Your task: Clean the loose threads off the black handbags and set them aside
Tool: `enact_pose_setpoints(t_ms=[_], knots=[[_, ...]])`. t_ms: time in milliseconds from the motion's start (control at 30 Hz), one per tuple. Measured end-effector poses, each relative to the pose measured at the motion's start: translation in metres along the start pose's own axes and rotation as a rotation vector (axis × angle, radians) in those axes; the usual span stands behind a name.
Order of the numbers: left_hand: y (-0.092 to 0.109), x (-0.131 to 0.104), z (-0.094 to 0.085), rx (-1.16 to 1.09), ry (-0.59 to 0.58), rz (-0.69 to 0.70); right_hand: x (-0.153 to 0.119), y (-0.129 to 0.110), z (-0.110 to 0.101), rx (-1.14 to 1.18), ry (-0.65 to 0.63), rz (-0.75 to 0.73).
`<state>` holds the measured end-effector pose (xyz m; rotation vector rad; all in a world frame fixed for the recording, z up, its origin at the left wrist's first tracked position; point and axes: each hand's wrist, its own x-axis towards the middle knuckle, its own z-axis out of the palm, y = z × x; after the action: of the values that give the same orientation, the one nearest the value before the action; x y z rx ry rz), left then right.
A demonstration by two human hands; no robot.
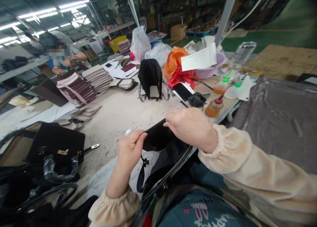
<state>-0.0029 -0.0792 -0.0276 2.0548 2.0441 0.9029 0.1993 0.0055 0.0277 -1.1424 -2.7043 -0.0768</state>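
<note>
A black handbag (158,139) rests at the near edge of the table against my lap, its lower part spreading over my apron. My left hand (131,146) pinches one end of its upper edge between thumb and fingers. At the other end, my right hand (188,126) grips the same edge, fingers curled over it. The edge slants up toward the right between both hands. A thin black strap with a buckle (146,162) hangs below my left hand. Farther back stands another black handbag (150,76), open at the top, with plastic-wrapped handles.
More black handbags (56,144) crowd the left. Stacked brown panels (76,88) stand behind them. Glue bottles (214,107), a phone (182,91) and an orange bag (174,60) lie right of centre. A co-worker (61,52) handles something at the back left.
</note>
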Motion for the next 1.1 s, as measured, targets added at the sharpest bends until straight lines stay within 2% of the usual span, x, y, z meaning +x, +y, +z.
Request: enact_pose_setpoints(t_ms=[767, 833, 1000, 1100], knots=[[0.004, 0.0, -0.003, 0.029, -0.05, 0.016, 0.005, -0.004, 0.003, 0.018, 0.024, 0.052], [0.006, 0.001, -0.006, 0.075, -0.087, 0.024, 0.005, -0.005, 0.002, 0.023, 0.016, 0.062], [0.021, 0.014, -0.024, 0.221, -0.323, 0.073, 0.006, -0.007, 0.003, 0.03, 0.027, 0.069], [0.033, 0.029, -0.026, 0.296, -0.381, 0.118, 0.006, -0.008, 0.004, 0.027, 0.055, 0.071]])
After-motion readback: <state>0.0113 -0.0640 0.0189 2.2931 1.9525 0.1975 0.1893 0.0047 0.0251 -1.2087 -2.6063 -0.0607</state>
